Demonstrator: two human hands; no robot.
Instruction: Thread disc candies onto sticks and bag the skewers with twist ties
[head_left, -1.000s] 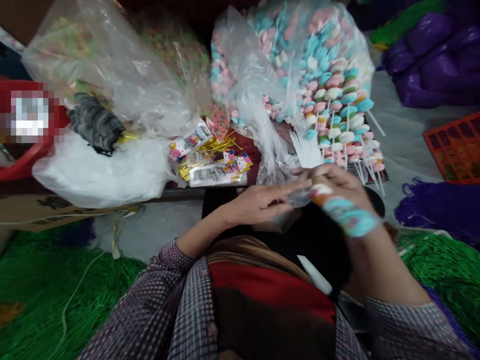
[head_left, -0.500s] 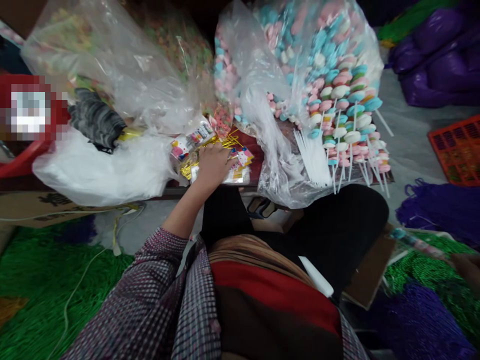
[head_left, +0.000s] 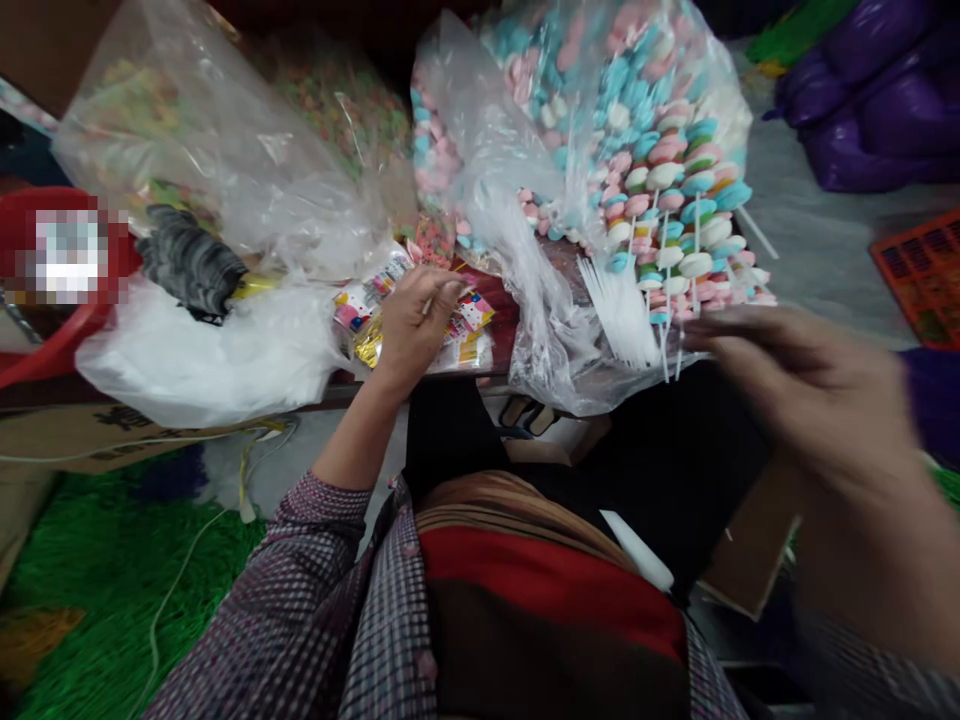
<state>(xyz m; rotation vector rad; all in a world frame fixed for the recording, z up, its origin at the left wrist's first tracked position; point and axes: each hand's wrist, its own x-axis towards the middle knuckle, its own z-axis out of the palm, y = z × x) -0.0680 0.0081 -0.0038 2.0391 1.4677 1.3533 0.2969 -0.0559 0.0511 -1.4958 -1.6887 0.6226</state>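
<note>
Right hand (head_left: 817,400) swung inward; candy skewers (head_left: 670,201) just beyond.

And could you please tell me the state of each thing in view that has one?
Left hand: fingers drawn together over the packets; grip unclear
Right hand: blurred, fingers bent; grip unclear
Printed packets: partly covered by the left hand
Candy sticks: threaded with sweets, piled together
White sticks: bare, fanned out
Marshmallow bag: well filled
Grey striped cloth: crumpled
</note>
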